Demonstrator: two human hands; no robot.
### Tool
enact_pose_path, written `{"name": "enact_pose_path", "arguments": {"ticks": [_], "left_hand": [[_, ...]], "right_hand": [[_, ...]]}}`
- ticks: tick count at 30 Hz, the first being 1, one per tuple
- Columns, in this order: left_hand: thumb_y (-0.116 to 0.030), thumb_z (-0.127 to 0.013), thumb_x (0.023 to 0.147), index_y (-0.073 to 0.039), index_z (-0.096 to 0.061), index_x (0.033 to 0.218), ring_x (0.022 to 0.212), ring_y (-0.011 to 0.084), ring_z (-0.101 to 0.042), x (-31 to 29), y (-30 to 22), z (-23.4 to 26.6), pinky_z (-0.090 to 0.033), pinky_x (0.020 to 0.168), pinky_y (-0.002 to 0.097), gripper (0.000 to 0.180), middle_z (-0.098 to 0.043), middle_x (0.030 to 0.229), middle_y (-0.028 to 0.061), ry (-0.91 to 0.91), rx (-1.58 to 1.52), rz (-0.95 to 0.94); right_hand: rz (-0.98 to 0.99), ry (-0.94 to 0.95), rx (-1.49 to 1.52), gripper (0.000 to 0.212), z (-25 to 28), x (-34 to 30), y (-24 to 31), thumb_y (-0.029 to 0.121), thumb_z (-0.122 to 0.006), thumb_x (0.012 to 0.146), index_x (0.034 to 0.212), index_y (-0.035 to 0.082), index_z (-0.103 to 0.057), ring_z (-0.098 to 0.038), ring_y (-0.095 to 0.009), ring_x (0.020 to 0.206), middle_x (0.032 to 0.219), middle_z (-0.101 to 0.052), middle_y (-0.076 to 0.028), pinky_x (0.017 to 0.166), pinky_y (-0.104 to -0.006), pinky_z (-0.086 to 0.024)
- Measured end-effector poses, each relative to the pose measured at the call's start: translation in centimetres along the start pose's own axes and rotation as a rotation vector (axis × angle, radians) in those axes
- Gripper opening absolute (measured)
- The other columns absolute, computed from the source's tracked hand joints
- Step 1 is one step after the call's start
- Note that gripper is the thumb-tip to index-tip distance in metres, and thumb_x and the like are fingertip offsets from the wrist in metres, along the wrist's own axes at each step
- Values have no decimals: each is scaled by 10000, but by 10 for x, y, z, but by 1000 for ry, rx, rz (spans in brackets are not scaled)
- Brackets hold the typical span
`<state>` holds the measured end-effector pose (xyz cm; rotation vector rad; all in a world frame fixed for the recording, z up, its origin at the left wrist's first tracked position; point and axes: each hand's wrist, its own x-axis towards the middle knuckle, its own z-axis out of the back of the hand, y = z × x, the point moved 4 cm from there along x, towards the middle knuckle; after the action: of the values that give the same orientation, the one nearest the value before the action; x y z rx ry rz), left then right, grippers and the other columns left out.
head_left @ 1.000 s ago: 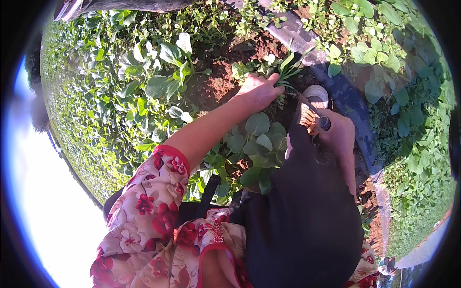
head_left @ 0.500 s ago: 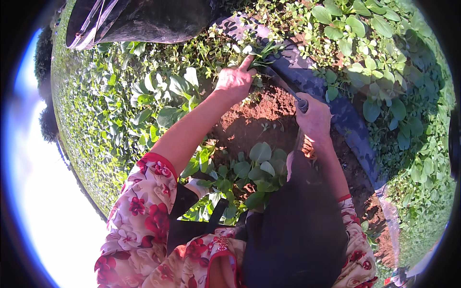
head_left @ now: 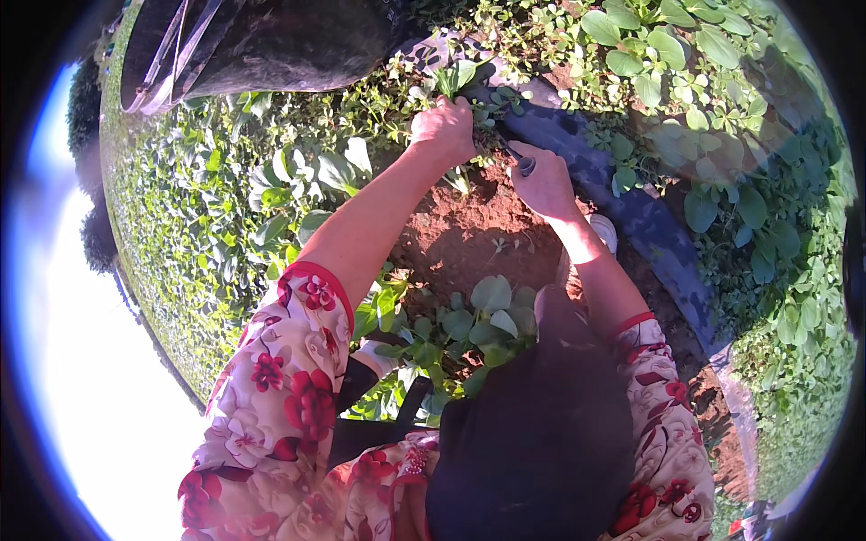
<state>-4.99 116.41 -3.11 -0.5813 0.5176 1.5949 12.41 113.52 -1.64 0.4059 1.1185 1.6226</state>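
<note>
Left hand (head_left: 444, 131): fingers curled tight, pinching a leafy green plant (head_left: 454, 78) low down; back of the hand faces up.
Held plant: at the far edge of the bare soil patch (head_left: 478, 221); leaves stand out above the fist, one long leaf leaning right. Its base is hidden by the fingers.
Right hand (head_left: 543, 183): fingers wrapped around the dark handle of a tool (head_left: 526, 166), just right of the left hand and apart from it.
Tool: shaft runs from the fist toward the far left, among greenery; tip too hidden to make out.
Soil: reddish, crumbly, part sunlit, part shaded; a small pale-stemmed sprig (head_left: 460, 181) near its far edge, below the left hand. Cannot tell whether it is rooted.
Near edge of soil: clump of broad, rounded leaves (head_left: 492, 311), beside dark cloth (head_left: 532, 442) over the lap.
Right edge of soil: dark plastic sheet (head_left: 658, 234) in a long strip; pale shoe (head_left: 603, 233) between it and the right forearm.
Far left corner: large black container (head_left: 280, 45), tilted, above low dense greens.
Sleeves (head_left: 311, 401): pale, red-flowered, red-trimmed; both forearms bare.
</note>
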Motion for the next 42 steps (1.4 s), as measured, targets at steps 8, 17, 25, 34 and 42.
{"name": "enact_pose_path", "arguments": {"ticks": [8, 17, 25, 34, 42], "left_hand": [[-201, -633, 773, -51, -550, 1107, 941, 296, -643, -16, 7, -9, -543, 769, 378, 375, -573, 1088, 169, -26, 88, -86], [-162, -676, 689, -39, -562, 1057, 921, 290, -614, -110, 42, -72, -511, 792, 408, 404, -516, 1080, 130, -241, -77, -195], [-179, -656, 662, -79, -650, 1048, 1238, 330, -424, -118, 60, -32, -154, 1066, 583, 399, -324, 1372, 216, -181, -99, 161], [-595, -643, 736, -252, -440, 1383, 1418, 405, -49, -55, 50, -1, -15, 1114, 608, 759, -114, 1545, 130, -123, 301, 68], [-724, -646, 645, -98, -151, 1479, 1404, 454, -42, -42, 69, -7, -62, 1100, 636, 1155, -136, 1513, 224, -154, 193, 57]], "right_hand": [[300, 150, -141, 393, -1, -22, 9, 77, -565, 770, 1158, 27, -598, -628, -368, 683, 741, -631, -210, 624, -443, -498], [314, 295, -203, 439, -7, -82, 28, 100, -600, 736, 1171, 59, -562, -633, -365, 729, 817, -639, -172, 643, -458, -506], [125, 141, -351, 455, 27, -62, 19, 185, -625, 756, 1198, 94, -558, -637, -324, 779, 921, -651, -125, 690, -446, -505], [231, -64, -358, 443, -17, 3, 19, 107, -634, 716, 1157, 100, -595, -636, -356, 755, 875, -655, -151, 678, -439, -517], [157, 198, -368, 210, -42, 41, 64, 94, -570, 756, 964, 77, -593, -646, -367, 732, 720, -627, -159, 634, -440, -522]]}}
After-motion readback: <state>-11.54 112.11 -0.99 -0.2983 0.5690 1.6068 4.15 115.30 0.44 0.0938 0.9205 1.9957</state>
